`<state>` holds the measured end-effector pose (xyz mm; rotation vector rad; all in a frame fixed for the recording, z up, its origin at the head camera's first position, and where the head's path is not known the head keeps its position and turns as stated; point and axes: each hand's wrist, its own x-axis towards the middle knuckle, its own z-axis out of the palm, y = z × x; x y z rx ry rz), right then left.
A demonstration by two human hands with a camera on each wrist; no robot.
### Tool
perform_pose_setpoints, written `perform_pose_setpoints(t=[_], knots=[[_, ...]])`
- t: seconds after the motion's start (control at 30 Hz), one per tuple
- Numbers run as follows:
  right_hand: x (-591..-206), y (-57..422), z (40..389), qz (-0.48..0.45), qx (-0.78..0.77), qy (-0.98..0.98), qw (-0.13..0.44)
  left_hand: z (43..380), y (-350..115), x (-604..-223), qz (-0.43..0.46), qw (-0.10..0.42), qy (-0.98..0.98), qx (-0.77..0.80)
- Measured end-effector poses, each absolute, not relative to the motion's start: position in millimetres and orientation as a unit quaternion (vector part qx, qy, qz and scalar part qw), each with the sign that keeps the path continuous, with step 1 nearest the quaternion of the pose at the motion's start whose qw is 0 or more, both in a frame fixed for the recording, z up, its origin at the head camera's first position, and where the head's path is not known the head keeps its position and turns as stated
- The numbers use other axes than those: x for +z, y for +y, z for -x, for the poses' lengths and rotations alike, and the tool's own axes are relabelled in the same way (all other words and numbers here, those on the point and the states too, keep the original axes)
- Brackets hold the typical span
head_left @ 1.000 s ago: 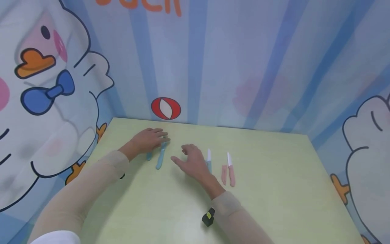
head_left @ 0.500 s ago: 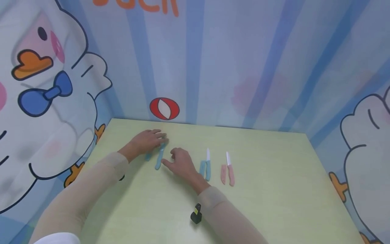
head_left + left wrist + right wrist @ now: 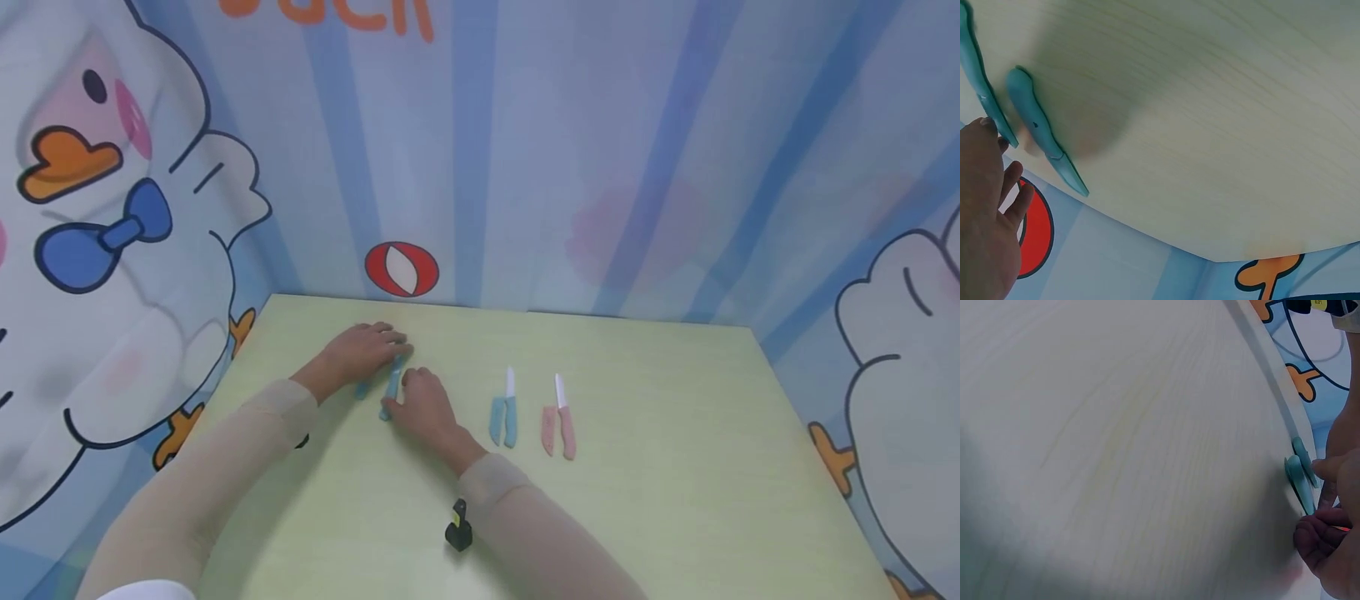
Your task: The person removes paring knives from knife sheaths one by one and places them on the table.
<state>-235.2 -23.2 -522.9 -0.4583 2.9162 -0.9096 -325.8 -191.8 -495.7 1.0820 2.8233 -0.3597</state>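
Two teal paring knives, their blades covered by matching teal sheaths, lie at the left of the table. My left hand (image 3: 363, 346) reaches over them; its thumb and finger pinch the sheath tip of the right-hand knife (image 3: 982, 90), as the left wrist view shows. The other sheathed knife (image 3: 1038, 122) lies beside it, partly hidden by the left hand in the head view. Close to the handle end of the pinched knife is my right hand (image 3: 427, 408). Its thumb lies at the handle and its fingers (image 3: 1313, 544) are loosely bent; a firm grip is not visible.
Right of my hands lie an unsheathed teal knife (image 3: 511, 421) with its sheath (image 3: 497, 418) and an unsheathed pink knife (image 3: 567, 433) with its sheath (image 3: 549, 429). White blades point to the back. A cartoon-printed cloth (image 3: 525, 167) borders the pale table (image 3: 660, 467).
My right hand has moved left, away from the unsheathed teal knife, to the handle of the sheathed one. My left hand has stayed nearly still at the sheath tip.
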Motion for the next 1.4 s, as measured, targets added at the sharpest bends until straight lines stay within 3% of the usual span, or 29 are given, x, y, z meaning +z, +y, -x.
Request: perform_pose_setpoints(t=[0.2, 0.6, 1.4], knots=[[-534, -26, 245, 0.143, -0.276, 0.95, -0.007, 328, -193, -501, -0.343, 0.053, 0.931, -0.112], [-523, -24, 244, 0.131, -0.263, 0.956, -0.001, 326, -193, -505, -0.341, 0.066, 0.932, -0.103], [-534, -23, 250, 0.119, -0.322, 0.939, 0.027, 318, -207, -506, -0.356, 0.014, 0.93, -0.094]])
